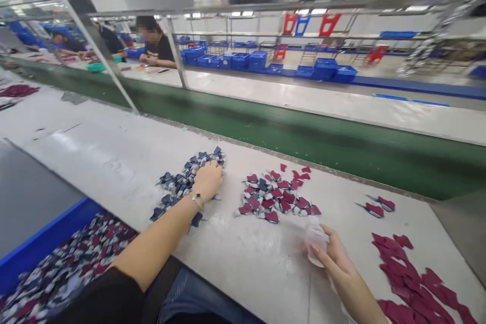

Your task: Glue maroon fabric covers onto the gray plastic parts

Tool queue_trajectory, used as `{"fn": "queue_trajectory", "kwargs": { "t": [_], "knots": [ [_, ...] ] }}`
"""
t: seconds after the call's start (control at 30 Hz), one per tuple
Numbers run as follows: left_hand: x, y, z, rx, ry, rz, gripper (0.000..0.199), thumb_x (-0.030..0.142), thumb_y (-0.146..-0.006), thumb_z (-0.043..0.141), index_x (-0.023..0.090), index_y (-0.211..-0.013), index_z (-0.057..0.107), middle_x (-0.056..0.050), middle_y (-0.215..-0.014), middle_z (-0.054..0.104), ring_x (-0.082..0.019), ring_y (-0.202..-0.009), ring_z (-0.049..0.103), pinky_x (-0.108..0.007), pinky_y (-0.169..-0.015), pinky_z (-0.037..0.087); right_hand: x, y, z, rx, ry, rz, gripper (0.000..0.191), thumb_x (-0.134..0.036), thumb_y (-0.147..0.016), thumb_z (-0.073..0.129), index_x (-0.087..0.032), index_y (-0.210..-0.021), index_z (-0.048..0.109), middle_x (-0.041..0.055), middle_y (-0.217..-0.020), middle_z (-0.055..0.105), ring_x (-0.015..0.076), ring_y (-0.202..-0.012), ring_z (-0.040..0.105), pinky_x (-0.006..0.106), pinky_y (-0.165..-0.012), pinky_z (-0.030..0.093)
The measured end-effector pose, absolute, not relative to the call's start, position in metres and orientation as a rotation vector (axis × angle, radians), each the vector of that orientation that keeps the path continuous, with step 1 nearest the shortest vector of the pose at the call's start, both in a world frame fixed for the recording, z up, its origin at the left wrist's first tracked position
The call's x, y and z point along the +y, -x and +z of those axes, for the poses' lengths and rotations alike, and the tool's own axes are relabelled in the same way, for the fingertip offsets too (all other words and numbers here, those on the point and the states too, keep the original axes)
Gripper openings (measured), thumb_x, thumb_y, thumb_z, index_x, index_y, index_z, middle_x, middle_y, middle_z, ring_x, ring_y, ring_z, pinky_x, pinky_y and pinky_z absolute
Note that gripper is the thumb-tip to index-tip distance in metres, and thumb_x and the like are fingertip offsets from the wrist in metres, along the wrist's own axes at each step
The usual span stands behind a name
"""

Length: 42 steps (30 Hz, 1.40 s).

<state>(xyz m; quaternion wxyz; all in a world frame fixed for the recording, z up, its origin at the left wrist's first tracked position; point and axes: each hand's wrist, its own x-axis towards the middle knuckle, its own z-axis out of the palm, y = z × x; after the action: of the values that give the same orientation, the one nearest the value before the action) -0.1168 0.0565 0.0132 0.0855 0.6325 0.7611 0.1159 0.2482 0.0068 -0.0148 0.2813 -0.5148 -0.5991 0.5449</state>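
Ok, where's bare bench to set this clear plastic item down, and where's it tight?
Bare white bench lies left of the navy-and-white pieces, and below the maroon-and-white pile, beside the right hand holding the clear plastic item. Crowded: the blue bin and the maroon pieces at lower right.

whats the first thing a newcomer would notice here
The eye goes first to the small pieces heaped on the white work table: a navy-and-white heap under the left hand and a maroon heap to its right. At lower left, a blue bin is filled with mixed pieces, while the right hand holds a clear plastic item.
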Motion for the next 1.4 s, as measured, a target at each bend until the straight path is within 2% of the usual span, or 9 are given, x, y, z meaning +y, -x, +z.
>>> {"fn": "queue_trajectory", "kwargs": {
  "t": [0.17,0.33,0.43,0.57,0.8,0.93,1.03,1.2,1.4],
  "knots": [
    [0.051,0.108,0.023,2.061,-1.797,0.563,0.011,0.02,-0.09,0.06,0.015,-0.093,0.069,-0.016,-0.13,0.057,-0.033,-0.126,0.056,-0.05,-0.11,0.046,-0.002,-0.262,0.002,-1.567,1.488,1.461,0.052,-0.065,-0.084,0.066,-0.028,-0.119,0.055,0.0023,-0.091,0.067,0.0251,-0.089,0.062,0.037,-0.085,0.045],
    [0.035,0.087,0.035,1.462,-1.43,0.85,0.033,0.049,-0.101,0.045,0.025,-0.121,0.053,-0.01,-0.133,0.061,-0.021,-0.109,0.071,-0.033,-0.088,0.06,-0.014,-0.273,0.027,-1.416,1.402,1.351,0.043,-0.049,-0.077,0.079,-0.032,-0.113,0.063,-0.0003,-0.089,0.065,0.0184,-0.071,0.059,0.027,-0.066,0.047],
    [0.029,0.063,0.033,1.093,-1.033,0.905,0.044,0.044,-0.087,0.071,0.024,-0.12,0.051,-0.009,-0.118,0.068,-0.02,-0.097,0.074,-0.029,-0.079,0.06,-0.014,-0.28,0.03,-1.374,1.279,1.373,0.036,-0.04,-0.067,0.086,-0.028,-0.097,0.07,0.0015,-0.081,0.065,0.0172,-0.065,0.058,0.024,-0.055,0.044],
    [0.018,0.032,0.025,1.026,-1.058,0.677,0.085,0.033,-0.066,0.091,0.028,-0.137,0.045,-0.001,-0.093,0.067,-0.015,-0.073,0.071,-0.027,-0.068,0.057,-0.01,-0.278,0.026,-1.294,1.13,1.503,0.045,-0.061,-0.064,0.078,-0.027,-0.091,0.066,0.0006,-0.062,0.059,0.0164,-0.048,0.049,0.025,-0.041,0.038],
    [0.002,0.006,0.008,0.994,-1.084,0.57,0.049,0.037,-0.067,0.089,0.021,-0.095,0.052,0.005,-0.076,0.061,-0.008,-0.059,0.055,-0.021,-0.055,0.047,0.0,-0.251,0.026,-1.211,0.992,1.732,0.033,-0.059,-0.083,0.061,-0.028,-0.097,0.059,-0.0002,-0.054,0.05,0.0177,-0.041,0.046,0.027,-0.034,0.033],
    [0.0,0.005,0.002,1.071,-1.165,0.528,0.049,0.035,-0.069,0.088,0.022,-0.102,0.054,0.0,-0.09,0.068,-0.009,-0.062,0.061,-0.023,-0.057,0.052,0.006,-0.251,0.029,-1.435,1.028,1.683,0.047,-0.061,-0.083,0.065,-0.031,-0.119,0.067,0.0073,-0.081,0.072,0.0248,-0.061,0.068,0.033,-0.048,0.052],
    [0.0,0.005,0.002,1.037,-1.19,0.54,0.044,0.027,-0.075,0.082,0.021,-0.109,0.055,-0.005,-0.106,0.07,-0.013,-0.075,0.069,-0.027,-0.069,0.06,0.007,-0.246,0.037,-1.524,1.092,1.608,0.034,-0.048,-0.081,0.077,-0.037,-0.113,0.072,0.0053,-0.101,0.075,0.023,-0.072,0.072,0.031,-0.055,0.057],
    [-0.001,0.006,0.003,0.982,-1.269,0.539,0.037,0.028,-0.08,0.076,0.02,-0.11,0.055,-0.005,-0.103,0.069,-0.015,-0.082,0.07,-0.027,-0.07,0.061,0.0,-0.225,0.05,-1.581,1.141,1.452,0.034,-0.016,-0.075,0.081,-0.032,-0.1,0.062,-0.0032,-0.077,0.069,0.0153,-0.056,0.063,0.025,-0.048,0.051],
    [-0.005,0.007,-0.001,0.903,-1.385,0.556,0.036,0.023,-0.082,0.071,0.022,-0.112,0.053,-0.006,-0.109,0.066,-0.018,-0.092,0.068,-0.026,-0.069,0.058,-0.018,-0.208,0.054,-1.667,1.408,1.085,0.026,-0.032,-0.079,0.08,-0.027,-0.095,0.06,-0.0009,-0.077,0.064,0.0164,-0.057,0.062,0.028,-0.047,0.05]
  ]
}}
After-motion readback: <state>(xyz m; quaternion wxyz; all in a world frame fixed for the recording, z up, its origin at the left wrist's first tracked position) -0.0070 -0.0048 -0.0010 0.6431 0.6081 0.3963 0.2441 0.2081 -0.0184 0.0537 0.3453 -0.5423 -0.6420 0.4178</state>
